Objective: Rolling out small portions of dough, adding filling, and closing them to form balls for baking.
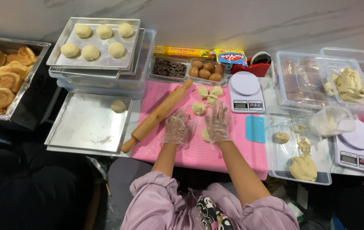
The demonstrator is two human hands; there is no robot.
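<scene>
Both hands wear thin, crinkly clear plastic gloves. The left hand is loosely curled above the pink mat, holding nothing that shows. The right hand is spread flat, fingers apart, pressing on a soft pale dough piece that peeks out at its left edge, on the mat.

Just past the fingertips lie four more lumpy dough pieces. A smooth wooden rolling pin lies slantwise on the mat's left side. The top metal tray carries six round smooth dough balls; the lower shiny tray carries one ball. Six brown eggs sit in a clear tub. Two white flat scales stand to the right, and a blue plastic scraper lies between them.
</scene>
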